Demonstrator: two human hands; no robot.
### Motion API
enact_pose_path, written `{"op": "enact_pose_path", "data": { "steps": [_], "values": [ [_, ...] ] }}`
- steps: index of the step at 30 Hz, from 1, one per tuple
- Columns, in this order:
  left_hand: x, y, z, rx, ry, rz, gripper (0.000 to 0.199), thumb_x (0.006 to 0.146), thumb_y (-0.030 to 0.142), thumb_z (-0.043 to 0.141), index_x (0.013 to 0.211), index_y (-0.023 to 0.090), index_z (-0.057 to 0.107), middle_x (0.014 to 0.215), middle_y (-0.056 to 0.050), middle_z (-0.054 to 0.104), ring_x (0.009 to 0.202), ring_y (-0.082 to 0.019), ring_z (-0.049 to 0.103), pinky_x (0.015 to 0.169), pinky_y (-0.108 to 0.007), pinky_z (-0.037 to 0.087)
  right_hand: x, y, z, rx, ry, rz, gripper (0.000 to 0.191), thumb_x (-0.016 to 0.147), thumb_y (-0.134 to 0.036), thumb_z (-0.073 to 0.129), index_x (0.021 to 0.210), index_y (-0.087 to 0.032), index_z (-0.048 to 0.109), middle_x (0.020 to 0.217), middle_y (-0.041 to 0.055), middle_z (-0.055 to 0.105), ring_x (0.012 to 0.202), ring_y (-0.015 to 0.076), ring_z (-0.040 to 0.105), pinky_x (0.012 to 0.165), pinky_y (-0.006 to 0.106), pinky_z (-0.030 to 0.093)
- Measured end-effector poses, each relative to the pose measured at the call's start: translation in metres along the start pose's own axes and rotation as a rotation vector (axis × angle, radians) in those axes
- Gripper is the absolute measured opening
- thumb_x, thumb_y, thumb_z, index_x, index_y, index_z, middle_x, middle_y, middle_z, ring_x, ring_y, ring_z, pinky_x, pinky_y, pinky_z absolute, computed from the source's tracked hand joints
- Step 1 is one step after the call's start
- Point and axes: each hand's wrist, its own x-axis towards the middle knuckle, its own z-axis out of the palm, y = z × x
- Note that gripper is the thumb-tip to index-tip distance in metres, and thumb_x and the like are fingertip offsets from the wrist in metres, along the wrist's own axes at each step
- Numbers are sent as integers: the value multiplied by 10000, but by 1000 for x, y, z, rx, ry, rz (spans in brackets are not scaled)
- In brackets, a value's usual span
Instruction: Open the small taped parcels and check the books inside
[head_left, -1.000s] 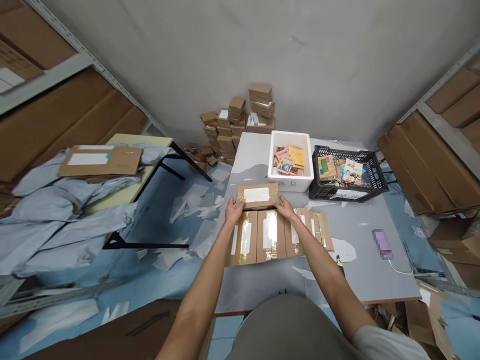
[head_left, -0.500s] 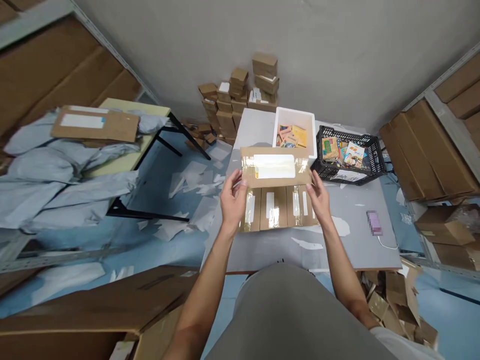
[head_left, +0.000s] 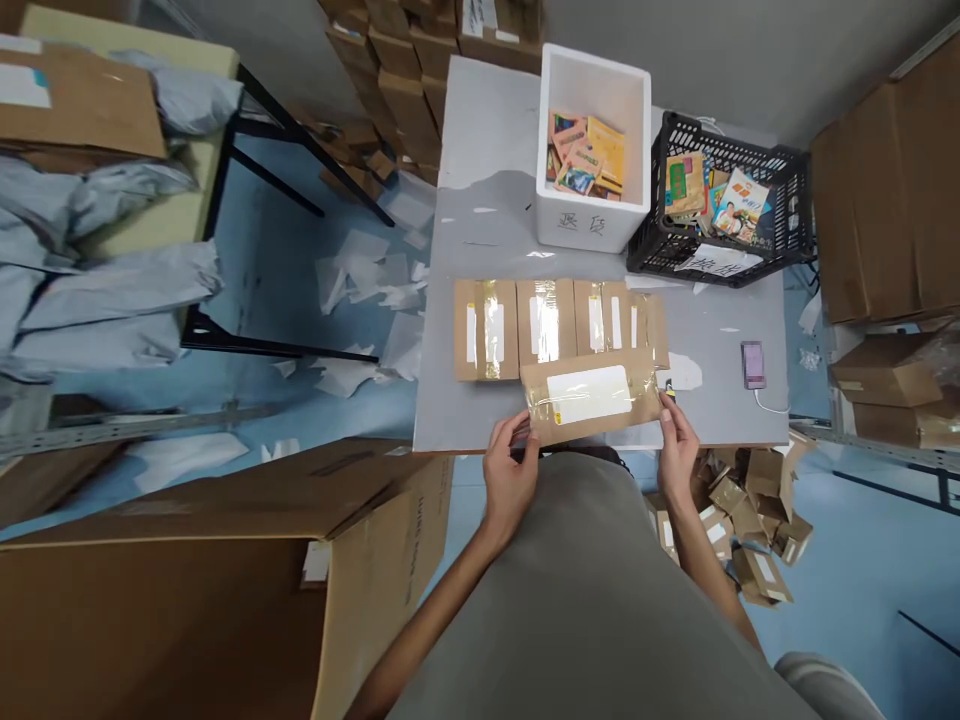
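**Both ends held at mid-frame**

Thumb and fingers of the left hand grip the left end of a taped cardboard parcel just below the centre of the frame; those of the right hand grip its right end. The parcel tilts slightly, right end higher, its white label facing the camera. Whether its underside touches the grey bench cannot be told.

Directly above, partly overlapped by the parcel, lies a row of taped cardboard boxes. Beside the right fingers, a small black-and-yellow object is mostly hidden. Farther right lies a phone with a white cable.

At upper centre-right, a white foam box holds booklets; just beside it, a black plastic crate holds picture books.

A large open carton fills the lower left. Small cardboard boxes lie heaped on the blue floor at lower right. Grey plastic mailers cover much of a yellow-topped bench at upper left.
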Motion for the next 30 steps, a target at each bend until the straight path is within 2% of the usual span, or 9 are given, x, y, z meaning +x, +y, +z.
{"op": "enact_pose_path", "data": {
  "steps": [7, 11, 14, 17, 21, 23, 26, 28, 30],
  "values": [
    [-16, -26, -23, 71, -56, -118, 415, 1061, 386, 636, 1420, 241, 786, 1438, -123, 776, 1279, -297, 768, 1172, -441, 639, -31, 5, -16, -50, -35, 5, 564, 1055, -660, 709, 1340, -207, 888, 1411, 147, 855, 1369, 376, 789, 1237, 559, 607],
    [-6, -69, -11, 75, -110, -173, 406, 1011, 314, 631, 1368, 206, 793, 1438, -140, 793, 1285, -306, 777, 1189, -465, 630, -30, 50, -4, -90, -127, 93, 619, 1044, -718, 667, 1313, -210, 897, 1392, 151, 861, 1364, 387, 790, 1218, 544, 617],
    [5, -105, 2, 34, -156, -277, 364, 946, 292, 701, 1285, 194, 792, 1386, -149, 817, 1236, -319, 804, 1181, -511, 636, -20, 91, 8, -146, -281, 173, 713, 986, -813, 654, 1243, -198, 907, 1325, 175, 879, 1299, 415, 814, 1146, 558, 652],
    [31, -132, -1, -31, -176, -434, 345, 918, 318, 782, 1232, 174, 771, 1307, -168, 834, 1258, -338, 803, 1211, -541, 616, 10, 118, 11, -199, -361, 200, 785, 924, -886, 656, 1194, -189, 894, 1273, 202, 886, 1229, 423, 827, 1081, 570, 674],
    [105, -145, -26, -34, 190, -379, 643, 957, 410, 840, 1515, 153, 647, 1626, -220, 665, 1485, -340, 681, 1325, -505, 518, 96, 126, 9, -188, -151, 166, 977, 903, -858, 687, 1546, -123, 707, 1629, 271, 692, 1423, 417, 728, 1186, 565, 619],
    [147, -143, -38, -34, 278, -323, 821, 966, 453, 858, 1667, 176, 533, 1767, -222, 532, 1592, -342, 591, 1359, -486, 476, 143, 124, 12, -192, -95, 249, 1084, 891, -800, 747, 1717, -131, 532, 1774, 280, 539, 1510, 402, 672, 1257, 539, 569],
    [193, -138, -48, -104, 80, -325, 904, 951, 524, 891, 1714, 230, 506, 1736, -196, 582, 1582, -335, 607, 1315, -480, 525, 190, 121, 23, -77, -246, 415, 1014, 932, -740, 754, 1768, -257, 444, 1788, 218, 544, 1557, 360, 645, 1187, 509, 623],
    [208, -136, -51, -137, -71, -350, 972, 869, 522, 971, 1689, 230, 538, 1636, -196, 674, 1477, -343, 694, 1246, -496, 591, 203, 122, 32, -21, -354, 456, 922, 927, -687, 798, 1713, -310, 499, 1725, 174, 629, 1531, 353, 667, 1161, 535, 638],
    [213, -135, -53, -143, -122, -377, 1028, 777, 499, 1037, 1648, 212, 573, 1571, -207, 718, 1388, -362, 748, 1186, -520, 637, 205, 125, 39, -10, -385, 469, 887, 880, -639, 871, 1646, -313, 565, 1661, 162, 691, 1485, 365, 701, 1181, 584, 622]
  ]
}}
